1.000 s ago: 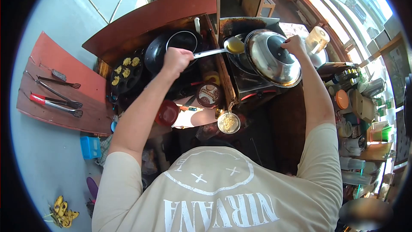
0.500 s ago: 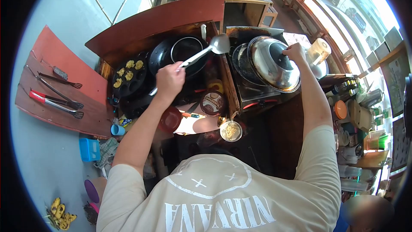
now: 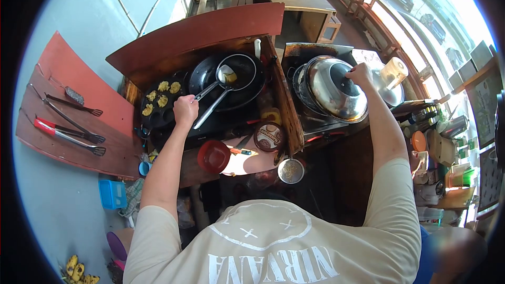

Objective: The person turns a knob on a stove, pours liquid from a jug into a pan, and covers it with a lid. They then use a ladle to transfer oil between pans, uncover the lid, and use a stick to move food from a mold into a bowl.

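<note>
My left hand (image 3: 186,109) is closed round the handle of a metal spatula (image 3: 227,75). The spatula's blade is down in a black wok (image 3: 197,81), over a round wire strainer (image 3: 254,68) whose long handle sticks out towards me. At the right burner, my right hand (image 3: 360,73) grips the dark knob area of a shiny domed lid (image 3: 323,87). That lid sits over a dark pan (image 3: 297,81), hiding what is inside.
Left of the wok, a round-hollowed pan (image 3: 176,108) holds several yellow fritters. A red bowl (image 3: 214,156), a round brown-lidded tub (image 3: 269,137) and a small sieve (image 3: 291,171) lie nearer me. A wooden divider (image 3: 286,100) separates the burners. Tongs (image 3: 68,131) rest at left.
My left hand has moved left and lowered the spatula from above the wok's right side into the wok. My right hand stays on the lid. The whole view has shifted slightly.
</note>
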{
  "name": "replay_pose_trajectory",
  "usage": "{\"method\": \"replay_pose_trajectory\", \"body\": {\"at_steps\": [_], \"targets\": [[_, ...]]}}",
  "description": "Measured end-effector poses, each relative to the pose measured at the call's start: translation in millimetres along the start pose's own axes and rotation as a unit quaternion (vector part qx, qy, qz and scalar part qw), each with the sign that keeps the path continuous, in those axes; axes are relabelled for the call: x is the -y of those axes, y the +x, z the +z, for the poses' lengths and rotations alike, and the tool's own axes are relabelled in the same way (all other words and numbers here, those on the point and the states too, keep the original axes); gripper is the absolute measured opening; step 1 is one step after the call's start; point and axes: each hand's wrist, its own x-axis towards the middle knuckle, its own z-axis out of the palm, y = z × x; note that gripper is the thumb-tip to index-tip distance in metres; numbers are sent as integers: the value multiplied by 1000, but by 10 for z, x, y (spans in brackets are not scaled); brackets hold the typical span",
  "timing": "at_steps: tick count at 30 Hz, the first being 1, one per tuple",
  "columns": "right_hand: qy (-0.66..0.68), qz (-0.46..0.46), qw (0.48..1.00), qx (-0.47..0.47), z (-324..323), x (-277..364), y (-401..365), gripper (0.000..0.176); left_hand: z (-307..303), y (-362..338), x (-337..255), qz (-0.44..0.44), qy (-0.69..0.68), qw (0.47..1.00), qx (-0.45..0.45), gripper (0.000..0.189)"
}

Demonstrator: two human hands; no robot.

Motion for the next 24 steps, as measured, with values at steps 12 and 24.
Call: {"method": "replay_pose_trajectory", "body": {"at_steps": [12,24], "targets": [[-1,-19,1000,3,-73,27,-32,27,127,73,240,-267,-328,900,107,16],[-46,-42,998,-24,-152,63,-126,33,76,23,-1,-7,-32,999,-34,25]]}}
